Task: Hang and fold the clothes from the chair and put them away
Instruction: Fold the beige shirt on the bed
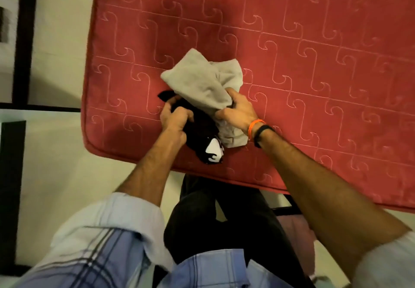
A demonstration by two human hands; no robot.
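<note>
A crumpled grey garment [202,79] lies on the red quilted mattress [292,52], partly over a black garment [202,130] with a white print near its lower end. My left hand [175,117] grips the black garment at its upper left, fingers curled into the cloth. My right hand [238,110] grips the lower right of the grey garment, bunching it. An orange band and a black band circle the right wrist. Both garments sit near the mattress's front left corner.
The mattress's front edge runs diagonally just before my legs in dark trousers [224,220]. Pale floor [56,164] lies to the left, with dark furniture frames [24,41] along the far left edge. Most of the mattress stretches to the right and back.
</note>
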